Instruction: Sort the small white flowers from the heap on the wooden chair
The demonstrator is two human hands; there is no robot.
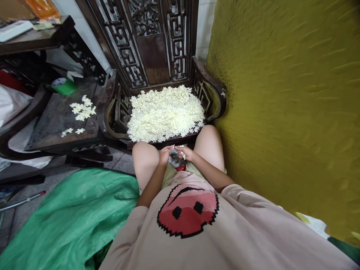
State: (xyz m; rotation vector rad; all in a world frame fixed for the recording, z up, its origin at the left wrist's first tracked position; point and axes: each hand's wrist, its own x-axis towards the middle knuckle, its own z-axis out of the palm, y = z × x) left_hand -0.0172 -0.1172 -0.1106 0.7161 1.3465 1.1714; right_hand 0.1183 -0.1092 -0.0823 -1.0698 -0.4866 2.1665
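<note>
I sit facing a dark carved wooden chair (209, 88) whose seat is heaped with small cream-white flowers (165, 112). Both my hands are low between my knees, close together. My left hand (165, 154) has its fingers curled and pinched near a small flower. My right hand (186, 153) is also pinched, with a pale flower at its fingertips. Between the hands lies something small, grey and speckled (176, 160) that I cannot identify.
A second dark wooden seat (53, 120) at the left carries several loose flowers (82, 108) and a green tape roll (64, 85). Green plastic sheeting (75, 213) covers the floor at the lower left. A yellow-green textured wall (287, 105) fills the right side.
</note>
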